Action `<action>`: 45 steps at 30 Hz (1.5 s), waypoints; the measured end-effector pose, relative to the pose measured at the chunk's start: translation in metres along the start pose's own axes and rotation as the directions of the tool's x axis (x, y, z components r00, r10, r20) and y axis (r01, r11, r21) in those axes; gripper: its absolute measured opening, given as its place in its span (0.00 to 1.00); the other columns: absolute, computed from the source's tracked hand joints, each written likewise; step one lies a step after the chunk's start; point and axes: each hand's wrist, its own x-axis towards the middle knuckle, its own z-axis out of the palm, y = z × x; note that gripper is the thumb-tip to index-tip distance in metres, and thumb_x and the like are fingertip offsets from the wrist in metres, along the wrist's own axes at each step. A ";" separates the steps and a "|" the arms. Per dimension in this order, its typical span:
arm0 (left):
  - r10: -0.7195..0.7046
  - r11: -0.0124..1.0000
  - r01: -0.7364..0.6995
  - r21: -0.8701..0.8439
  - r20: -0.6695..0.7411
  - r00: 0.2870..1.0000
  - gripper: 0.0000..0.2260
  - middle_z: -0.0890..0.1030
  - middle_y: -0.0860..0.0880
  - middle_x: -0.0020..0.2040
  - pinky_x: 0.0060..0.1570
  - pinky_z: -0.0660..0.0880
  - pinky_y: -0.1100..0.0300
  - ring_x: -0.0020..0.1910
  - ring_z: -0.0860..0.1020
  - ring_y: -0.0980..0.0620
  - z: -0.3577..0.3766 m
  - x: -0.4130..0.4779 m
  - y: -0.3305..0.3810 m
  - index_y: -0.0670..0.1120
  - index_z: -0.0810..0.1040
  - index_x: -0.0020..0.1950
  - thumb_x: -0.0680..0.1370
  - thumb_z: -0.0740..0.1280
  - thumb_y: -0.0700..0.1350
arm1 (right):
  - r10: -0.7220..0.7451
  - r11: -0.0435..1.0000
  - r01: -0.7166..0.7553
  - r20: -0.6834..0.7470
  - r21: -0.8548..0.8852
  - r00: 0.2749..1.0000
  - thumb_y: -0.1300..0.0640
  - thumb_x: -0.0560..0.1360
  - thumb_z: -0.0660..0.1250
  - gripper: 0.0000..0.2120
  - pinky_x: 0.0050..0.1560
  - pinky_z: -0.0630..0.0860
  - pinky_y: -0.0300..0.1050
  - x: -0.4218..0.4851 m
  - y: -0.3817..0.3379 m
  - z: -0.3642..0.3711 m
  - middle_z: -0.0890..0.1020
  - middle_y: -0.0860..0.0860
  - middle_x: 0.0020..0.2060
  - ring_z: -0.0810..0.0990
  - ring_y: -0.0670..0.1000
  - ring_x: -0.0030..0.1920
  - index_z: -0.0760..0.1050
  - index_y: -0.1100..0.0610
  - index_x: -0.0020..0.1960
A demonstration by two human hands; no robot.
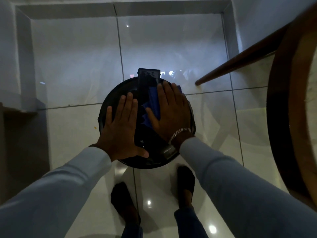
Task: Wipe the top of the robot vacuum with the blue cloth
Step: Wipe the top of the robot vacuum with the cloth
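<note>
On the glossy white tile floor (77, 134) sits one black robot vacuum (118, 90), two hands flat on top: the left hand (120, 124) spread bare, the right hand (169, 114) spread, pressing one blue cloth (153, 98).

The right hand (169, 112) is covering most of the blue cloth (153, 102). The frame's right edge is cutting off a round wooden table (295, 100), and dim light is obscuring the robot vacuum (118, 93) top.
</note>
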 end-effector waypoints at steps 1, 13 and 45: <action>0.000 1.000 0.000 -0.003 -0.003 1.000 0.66 0.35 0.44 0.78 0.73 0.39 0.39 0.77 0.34 0.44 0.000 0.000 0.000 0.44 0.33 0.75 0.54 0.70 0.73 | 0.005 1.000 -0.005 -0.001 0.005 1.000 0.38 0.75 0.56 0.34 0.72 0.60 0.61 0.006 0.000 -0.001 0.65 0.57 0.74 0.60 0.59 0.75 0.58 0.57 0.74; -0.017 1.000 0.018 0.009 -0.028 0.999 0.66 0.37 0.43 0.79 0.75 0.44 0.36 0.77 0.37 0.44 0.004 0.000 -0.004 0.44 0.36 0.76 0.54 0.67 0.76 | 0.214 0.976 -0.209 -0.096 0.054 0.972 0.39 0.74 0.59 0.37 0.75 0.51 0.60 -0.075 -0.018 0.021 0.59 0.57 0.76 0.52 0.60 0.77 0.53 0.56 0.76; 0.050 0.941 -0.086 -0.328 -0.117 0.992 0.67 0.32 0.49 0.77 0.76 0.40 0.50 0.74 0.29 0.54 0.018 -0.015 -0.053 0.49 0.30 0.74 0.53 0.70 0.74 | -0.072 0.993 0.063 0.084 0.101 0.994 0.35 0.74 0.53 0.38 0.75 0.53 0.61 -0.064 -0.032 0.002 0.57 0.55 0.77 0.52 0.56 0.77 0.55 0.56 0.76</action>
